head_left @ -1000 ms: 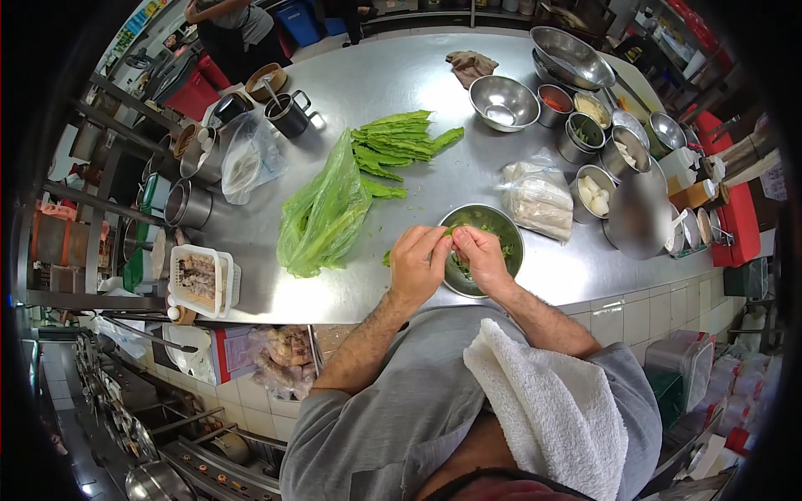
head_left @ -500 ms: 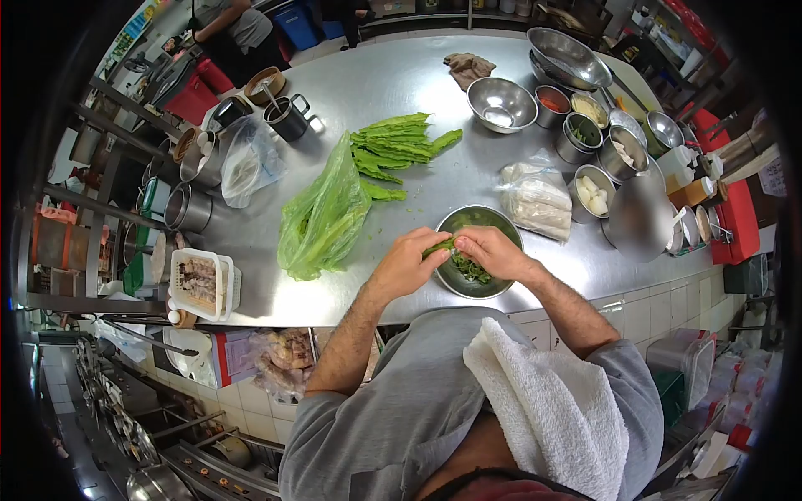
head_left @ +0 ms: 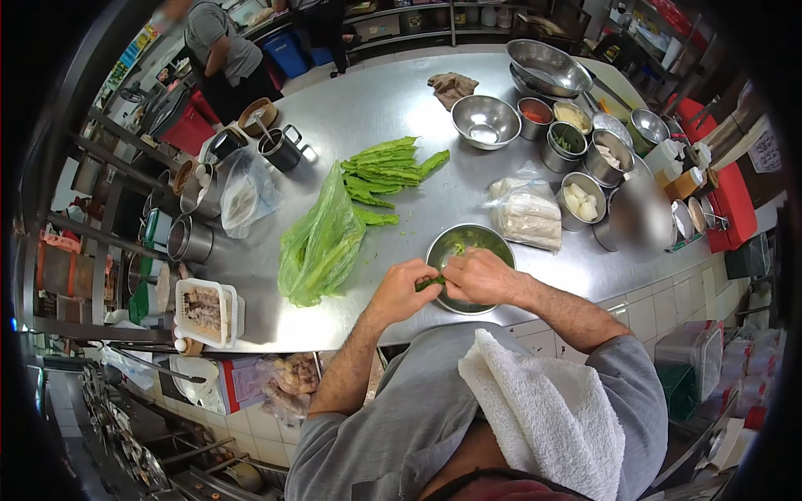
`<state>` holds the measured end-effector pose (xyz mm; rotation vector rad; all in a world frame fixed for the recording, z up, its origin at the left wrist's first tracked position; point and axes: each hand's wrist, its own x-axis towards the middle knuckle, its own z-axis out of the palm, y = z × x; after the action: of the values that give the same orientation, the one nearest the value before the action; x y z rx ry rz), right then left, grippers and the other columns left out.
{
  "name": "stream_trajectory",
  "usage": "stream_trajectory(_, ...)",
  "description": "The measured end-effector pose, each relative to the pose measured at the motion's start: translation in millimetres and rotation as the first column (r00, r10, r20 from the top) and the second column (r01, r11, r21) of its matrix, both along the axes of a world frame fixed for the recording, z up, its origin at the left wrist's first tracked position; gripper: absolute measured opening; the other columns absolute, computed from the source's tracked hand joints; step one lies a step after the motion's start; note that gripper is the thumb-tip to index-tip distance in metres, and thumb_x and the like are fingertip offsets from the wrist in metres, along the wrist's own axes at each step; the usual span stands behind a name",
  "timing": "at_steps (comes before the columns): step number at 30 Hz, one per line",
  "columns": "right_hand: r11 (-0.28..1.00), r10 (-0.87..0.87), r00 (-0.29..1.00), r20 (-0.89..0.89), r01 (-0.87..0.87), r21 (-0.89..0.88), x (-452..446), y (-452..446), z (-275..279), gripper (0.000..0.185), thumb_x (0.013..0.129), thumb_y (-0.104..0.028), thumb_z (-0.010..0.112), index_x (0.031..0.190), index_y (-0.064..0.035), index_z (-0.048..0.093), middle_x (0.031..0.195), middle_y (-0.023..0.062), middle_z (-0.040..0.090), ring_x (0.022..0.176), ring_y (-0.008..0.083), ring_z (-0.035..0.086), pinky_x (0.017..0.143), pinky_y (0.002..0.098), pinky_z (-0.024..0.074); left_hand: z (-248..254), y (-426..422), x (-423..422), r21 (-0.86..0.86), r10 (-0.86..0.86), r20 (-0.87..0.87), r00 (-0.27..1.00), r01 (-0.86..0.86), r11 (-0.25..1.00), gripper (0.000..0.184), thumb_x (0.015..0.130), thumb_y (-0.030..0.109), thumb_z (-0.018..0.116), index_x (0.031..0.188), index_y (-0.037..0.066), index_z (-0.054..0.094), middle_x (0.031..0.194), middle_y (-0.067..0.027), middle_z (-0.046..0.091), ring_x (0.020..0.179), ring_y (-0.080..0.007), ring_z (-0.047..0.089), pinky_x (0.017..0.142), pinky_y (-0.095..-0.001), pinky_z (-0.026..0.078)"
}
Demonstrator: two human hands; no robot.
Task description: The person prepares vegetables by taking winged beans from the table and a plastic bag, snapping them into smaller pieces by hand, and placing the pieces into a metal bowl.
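Observation:
Over the near-left rim of a steel bowl (head_left: pixel 504 249), my left hand (head_left: pixel 404 290) holds a dark green bean pod (head_left: pixel 429 284) with its fingers closed round it. Beside it, my right hand (head_left: pixel 479 276) pinches the other end of the same pod above the bowl. Green pieces lie inside the bowl, partly hidden by my hands. To the left, a green plastic bag (head_left: pixel 317 250) holds more greens. Ruffled green pods (head_left: pixel 383 167) lie in a pile behind the bag.
Right of the bowl are a wrapped white packet (head_left: pixel 528 215) and several steel containers, one with white pieces (head_left: pixel 581 202). An empty steel bowl (head_left: pixel 485 122) stands behind. A white basket (head_left: pixel 206 312) sits at the left edge. A person (head_left: pixel 224 54) stands beyond the table.
The view has tilted, so the table things sit lower in the picture. My hands have moved from over the bowl's middle to its near-left side, still on a green pod.

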<state>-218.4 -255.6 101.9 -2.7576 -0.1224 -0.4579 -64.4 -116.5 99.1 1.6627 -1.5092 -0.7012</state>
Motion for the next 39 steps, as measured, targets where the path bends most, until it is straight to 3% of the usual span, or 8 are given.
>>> stream_trajectory(8,0.958,-0.218,0.941,0.26,0.154,0.243,8.1,16.6,-21.5,0.009,0.075,-0.008,0.06,0.071,-0.0039,0.053,0.065,0.011,0.052,0.058,0.03,0.055,0.055,0.041,0.0453,-8.5,-3.1,-21.5,-0.117,0.273,-0.162,0.948,-0.293,0.949,0.011,0.075,0.004,0.068,0.085,-0.001,0.066,0.071,-0.004,0.057,0.065,-0.011,0.052,0.059,-0.0254,0.043)
stream_trajectory(14,0.311,-0.52,0.847,-0.105,0.303,0.901,18.2,35.1,-20.6,0.014,0.084,-0.008,0.054,0.073,0.0013,0.052,0.061,0.014,0.047,0.053,0.0229,0.046,0.051,0.0335,0.0378,-25.3,-15.1,-24.4,-0.163,0.279,-0.533,0.799,-0.421,0.892,0.01,0.085,0.001,0.063,0.093,-0.004,0.064,0.082,-0.001,0.057,0.078,-0.0079,0.057,0.069,-0.0214,0.046)
stream_trajectory(17,0.245,-0.465,0.874,-0.142,0.281,0.928,21.9,33.2,-29.1,0.017,0.086,-0.01,0.053,0.074,0.0022,0.051,0.06,0.0122,0.044,0.054,0.0174,0.043,0.051,0.0322,0.0366,-23.8,-16.0,-27.0,-0.149,0.242,-0.7,0.672,-0.469,0.871,0.014,0.087,0.001,0.062,0.101,-0.004,0.061,0.088,-0.0017,0.059,0.082,-0.0088,0.059,0.074,-0.0217,0.047)
stream_trajectory(25,0.561,-0.393,0.908,-0.143,0.36,0.746,-1.9,31.4,-39.4,0.018,0.085,-0.01,0.052,0.072,0.0027,0.051,0.061,0.0126,0.048,0.055,0.0206,0.045,0.054,0.034,0.0381,8.3,7.3,49.7,-0.291,0.156,-0.894,0.42,-0.808,0.513,0.015,0.091,0.006,0.059,0.104,0.0,0.057,0.095,-0.0079,0.063,0.082,-0.0164,0.061,0.077,-0.0307,0.052)
stream_trajectory(30,0.712,-0.457,0.865,-0.206,0.494,0.499,-28.6,4.3,-43.7,0.024,0.088,-0.019,0.055,0.077,0.0018,0.061,0.07,0.0193,0.057,0.067,0.0352,0.058,0.062,0.0438,0.0435,48.0,52.7,112.3,-0.524,0.433,-0.722,0.539,-0.835,0.165,0.016,0.092,0.006,0.058,0.105,-0.002,0.057,0.094,-0.0088,0.063,0.082,-0.0146,0.061,0.077,-0.0272,0.051)
stream_trajectory(34,0.813,-0.483,0.863,-0.147,0.504,0.293,-35.6,-5.8,-40.6,0.015,0.081,-0.015,0.066,0.086,-0.0012,0.066,0.079,0.0141,0.057,0.072,0.0337,0.057,0.065,0.043,0.0453,55.2,48.6,123.2,-0.535,0.704,-0.534,0.469,-0.832,0.148,0.018,0.088,0.003,0.06,0.105,-0.004,0.06,0.086,-0.0055,0.061,0.077,-0.013,0.058,0.074,-0.0254,0.048)
stream_trajectory(36,0.832,-0.47,0.869,-0.15,0.494,0.254,-36.8,-6.7,-43.0,0.016,0.078,-0.011,0.068,0.092,-0.0033,0.067,0.083,0.012,0.056,0.075,0.032,0.057,0.066,0.0425,0.0449,25.0,42.9,142.6,-0.376,0.794,0.016,0.607,-0.732,0.568,0.026,0.085,0.012,0.065,0.107,-0.002,0.062,0.091,-0.0097,0.065,0.08,-0.0176,0.062,0.075,-0.0285,0.049)
stream_trajectory(39,0.853,-0.442,0.878,-0.181,0.474,0.218,-37.3,-3.7,-41.4,0.019,0.079,-0.01,0.066,0.096,-0.0043,0.067,0.085,0.0115,0.056,0.078,0.0305,0.056,0.068,0.0415,0.0431,-13.4,36.9,158.5,0.112,0.663,0.254,0.705,-0.702,0.704,0.036,0.081,0.022,0.068,0.11,0.002,0.063,0.1,-0.0155,0.066,0.086,-0.0256,0.064,0.077,-0.0331,0.049)
